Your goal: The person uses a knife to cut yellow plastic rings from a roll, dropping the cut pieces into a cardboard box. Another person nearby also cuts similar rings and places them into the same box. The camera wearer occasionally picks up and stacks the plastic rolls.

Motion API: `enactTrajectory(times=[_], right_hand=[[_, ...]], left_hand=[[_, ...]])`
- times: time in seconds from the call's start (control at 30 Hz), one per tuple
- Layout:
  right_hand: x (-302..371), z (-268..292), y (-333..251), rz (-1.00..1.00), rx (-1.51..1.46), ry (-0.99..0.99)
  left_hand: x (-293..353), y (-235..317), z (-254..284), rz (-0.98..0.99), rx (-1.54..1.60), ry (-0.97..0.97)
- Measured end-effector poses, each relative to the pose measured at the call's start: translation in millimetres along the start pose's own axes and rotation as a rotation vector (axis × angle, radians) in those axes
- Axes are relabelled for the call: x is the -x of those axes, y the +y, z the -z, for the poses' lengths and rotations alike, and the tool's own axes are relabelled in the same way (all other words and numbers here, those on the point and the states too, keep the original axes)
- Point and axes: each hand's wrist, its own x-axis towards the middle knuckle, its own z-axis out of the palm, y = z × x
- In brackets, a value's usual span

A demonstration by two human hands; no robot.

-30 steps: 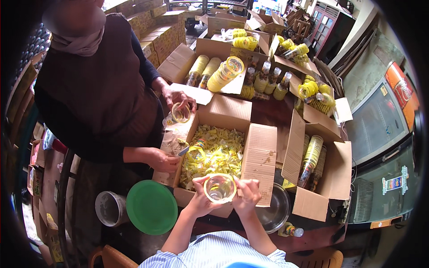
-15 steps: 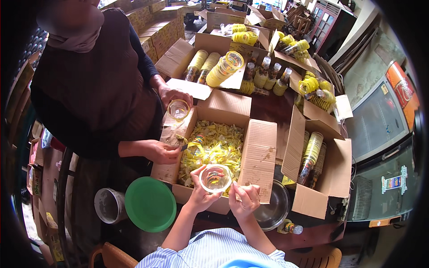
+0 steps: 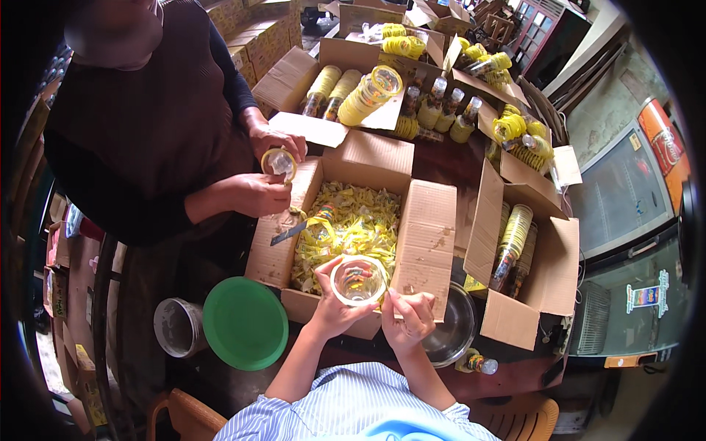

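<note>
"Where is the cup?"

"The clear cup [image 3: 359, 282] is over the near edge of the open cardboard box [image 3: 426, 231], its mouth tipped up toward the head camera."

"And the hands?"

"The left hand [image 3: 336, 312] wraps its side, thumb and fingers closed around it. The right hand [image 3: 409, 317] sits just beside the rim, fingers curled, thumb near forefinger — whether they pinch anything, I can't tell."

"What's in the box?"

"Yellow scraps [image 3: 360, 213], heaped loosely. A knife [image 3: 289, 233] reaches across its left edge."

"Anything else close by?"

"A round green tub [image 3: 245, 323] to the left, a dark bowl [image 3: 454, 334] to the right — and, across the box, a co-worker holding another cup [image 3: 279, 163]."
</note>
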Motion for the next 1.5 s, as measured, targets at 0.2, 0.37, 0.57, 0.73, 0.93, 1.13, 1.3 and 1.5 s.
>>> enactTrajectory(times=[0.2,0.37,0.57,0.73,0.93,1.13,1.3,1.5], right_hand=[[-11,5,-2,0.079,0.081,-0.084],[-14,3,8,-0.002,-0.020,-0.108],[-1,7,-3,-0.147,-0.062,-0.030],[-2,2,-8,-0.066,-0.016,-0.008],[-7,-1,-1,-0.110,-0.074,-0.056],[-3,-2,4,-0.159,-0.089,-0.070],[-9,-2,7,-0.150,-0.073,-0.085],[-3,0,6,-0.087,-0.032,-0.052]], left_hand=[[3,-10,9,-0.043,-0.130,-0.066],[2,4,8,-0.119,-0.238,-0.121],[1,0,9,-0.134,-0.237,-0.027],[5,-2,6,-0.135,-0.194,-0.070],[6,-1,9,-0.122,-0.197,-0.100],[6,-12,11,-0.126,-0.134,-0.159],[3,-13,11,-0.086,-0.149,-0.151],[1,-12,10,-0.118,-0.111,-0.144]])
